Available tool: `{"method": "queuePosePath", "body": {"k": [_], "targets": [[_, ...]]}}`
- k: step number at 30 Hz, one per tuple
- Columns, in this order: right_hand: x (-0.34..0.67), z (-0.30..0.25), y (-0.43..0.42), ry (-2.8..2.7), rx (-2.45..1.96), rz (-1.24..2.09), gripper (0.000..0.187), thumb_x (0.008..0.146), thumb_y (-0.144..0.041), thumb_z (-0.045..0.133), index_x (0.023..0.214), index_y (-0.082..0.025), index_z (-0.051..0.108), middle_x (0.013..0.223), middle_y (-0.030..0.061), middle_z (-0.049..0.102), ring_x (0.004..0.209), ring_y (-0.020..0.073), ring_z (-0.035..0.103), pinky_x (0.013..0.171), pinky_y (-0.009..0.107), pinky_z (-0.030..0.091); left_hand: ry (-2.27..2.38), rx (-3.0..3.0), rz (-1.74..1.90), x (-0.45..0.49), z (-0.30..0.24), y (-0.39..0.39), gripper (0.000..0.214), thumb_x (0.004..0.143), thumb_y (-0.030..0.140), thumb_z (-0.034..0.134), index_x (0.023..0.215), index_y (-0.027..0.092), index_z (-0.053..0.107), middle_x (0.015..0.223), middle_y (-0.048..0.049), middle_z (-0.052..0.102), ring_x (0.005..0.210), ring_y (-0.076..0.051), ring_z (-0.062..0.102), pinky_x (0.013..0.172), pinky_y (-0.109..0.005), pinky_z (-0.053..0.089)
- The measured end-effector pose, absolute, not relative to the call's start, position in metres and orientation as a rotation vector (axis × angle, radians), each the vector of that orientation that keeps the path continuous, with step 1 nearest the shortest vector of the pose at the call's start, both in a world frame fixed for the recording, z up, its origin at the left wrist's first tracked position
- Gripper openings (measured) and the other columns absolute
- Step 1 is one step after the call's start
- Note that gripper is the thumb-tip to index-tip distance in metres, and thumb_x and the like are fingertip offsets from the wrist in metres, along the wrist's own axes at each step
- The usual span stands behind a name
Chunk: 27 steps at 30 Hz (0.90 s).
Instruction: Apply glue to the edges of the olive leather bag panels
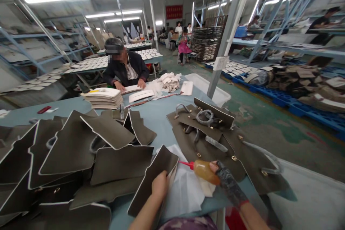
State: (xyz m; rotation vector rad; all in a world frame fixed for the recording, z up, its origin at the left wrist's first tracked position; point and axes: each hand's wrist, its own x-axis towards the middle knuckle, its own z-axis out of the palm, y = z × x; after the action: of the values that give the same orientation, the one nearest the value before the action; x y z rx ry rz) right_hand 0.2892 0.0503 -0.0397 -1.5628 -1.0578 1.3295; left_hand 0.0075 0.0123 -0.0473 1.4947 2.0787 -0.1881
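Left hand (pixel 160 186) grips a stiff, white-edged olive felt panel (pixel 152 179). Gloved right hand (pixel 225 179) squeezes a soft amber glue bottle (pixel 205 171), its red nozzle touching the panel's edge.

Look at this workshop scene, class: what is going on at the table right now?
A person at a blue table holds a dark, white-edged panel in the left hand. The right hand, in a patterned glove, has a grip on a squeeze bottle, its red nozzle aimed at the panel's edge over white paper. Similar panels are piled to the left and bag parts with handles to the right. Across the table, a co-worker handles white pieces.
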Motion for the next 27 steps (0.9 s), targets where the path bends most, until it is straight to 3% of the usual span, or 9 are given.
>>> {"method": "queuePosePath", "body": {"k": [7, 11, 20, 27], "targets": [[0.264, -0.055, 0.032, -1.150, -1.678, 1.219, 0.044, 0.065, -0.064, 0.059, 0.077, -0.022, 0.062, 0.078, 0.0105, 0.071, 0.074, 0.0264, 0.067, 0.076, 0.041, 0.056, 2.093, 1.354, -0.177, 0.006, -0.047, 0.025, 0.027, 0.088, 0.026, 0.047, 0.098, 0.022, 0.072, 0.107, -0.0082, 0.074, 0.102, -0.022, 0.068, 0.076, -0.027, 0.046], [0.249, -0.045, 0.030, -1.206, -1.717, 1.101, 0.045, 0.068, -0.069, 0.053, 0.073, -0.025, 0.059, 0.069, 0.0093, 0.068, 0.066, 0.0262, 0.064, 0.069, 0.041, 0.057, 2.090, 1.341, -0.196, 0.006, -0.044, 0.026, 0.027, 0.088, 0.028, 0.048, 0.100, 0.023, 0.072, 0.110, -0.0073, 0.074, 0.102, -0.021, 0.067, 0.075, -0.026, 0.046], [0.241, -0.056, 0.035, -1.234, -1.837, 1.066, 0.041, 0.074, -0.060, 0.050, 0.086, -0.021, 0.058, 0.094, 0.0189, 0.073, 0.091, 0.0324, 0.069, 0.089, 0.046, 0.055, 2.093, 1.350, -0.208, 0.010, -0.038, 0.025, 0.028, 0.090, 0.032, 0.048, 0.099, 0.023, 0.072, 0.108, -0.0071, 0.074, 0.102, -0.021, 0.067, 0.076, -0.026, 0.046], [0.242, -0.068, 0.031, -1.236, -1.866, 1.061, 0.054, 0.074, -0.071, 0.047, 0.088, -0.021, 0.061, 0.099, 0.0206, 0.074, 0.095, 0.0340, 0.069, 0.092, 0.048, 0.055, 2.083, 1.391, -0.214, 0.012, -0.036, 0.024, 0.029, 0.089, 0.032, 0.047, 0.099, 0.022, 0.073, 0.107, -0.0081, 0.074, 0.103, -0.022, 0.068, 0.078, -0.027, 0.047]]}}
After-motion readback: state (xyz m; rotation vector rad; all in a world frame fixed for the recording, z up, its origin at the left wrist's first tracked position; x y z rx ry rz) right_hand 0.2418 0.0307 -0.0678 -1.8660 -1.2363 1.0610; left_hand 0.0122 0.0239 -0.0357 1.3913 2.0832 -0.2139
